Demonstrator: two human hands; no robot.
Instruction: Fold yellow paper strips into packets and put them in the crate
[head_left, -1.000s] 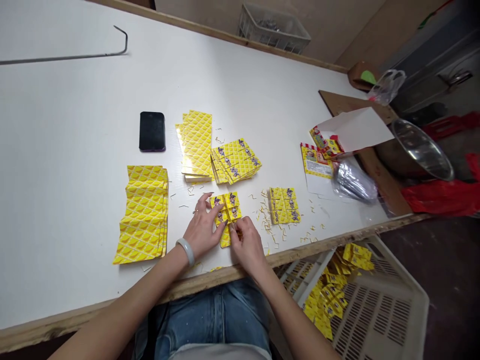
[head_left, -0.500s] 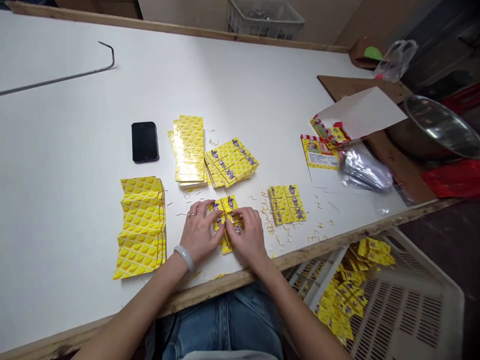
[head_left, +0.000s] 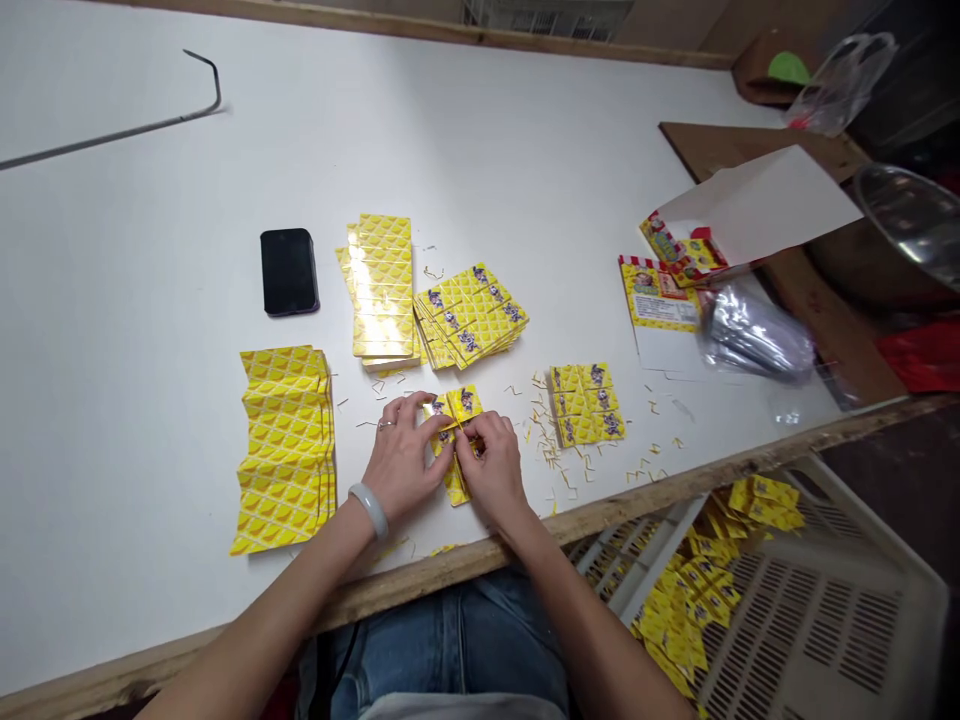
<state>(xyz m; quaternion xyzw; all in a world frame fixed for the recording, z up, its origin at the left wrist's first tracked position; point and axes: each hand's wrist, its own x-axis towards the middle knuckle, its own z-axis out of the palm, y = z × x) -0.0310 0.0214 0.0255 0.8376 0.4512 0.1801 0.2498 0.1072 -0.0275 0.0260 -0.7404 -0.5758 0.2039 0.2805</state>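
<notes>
A small yellow printed card sheet [head_left: 466,402], with cartoon figures and slits between its panels, lies on the table by the front edge. My left hand [head_left: 401,450] holds its left side, fingertips on the upper part and thumb near the middle. At the middle slit, my right hand [head_left: 493,468] pinches what looks like a thin yellow strip; its fingers partly hide the sheet. To the right lies a similar card sheet [head_left: 587,405] beside scattered thin yellow scraps [head_left: 547,425]. Behind my hands are a fanned stack of figure-printed cards [head_left: 472,315] and a stack of plain-patterned yellow cards [head_left: 384,285].
Folded yellow sheets [head_left: 285,450] lie at left, below a black phone [head_left: 289,272]. A bent metal rod [head_left: 112,137] is at far left. On the right are an opened box [head_left: 765,205] and clear plastic bags [head_left: 761,335]. Below the edge, a crate [head_left: 832,570] holds yellow pieces.
My right hand's fingers have closed into a pinch at the sheet's middle slit, with a thin yellow strip now showing there. My left hand stays on the sheet. The view has shifted slightly.
</notes>
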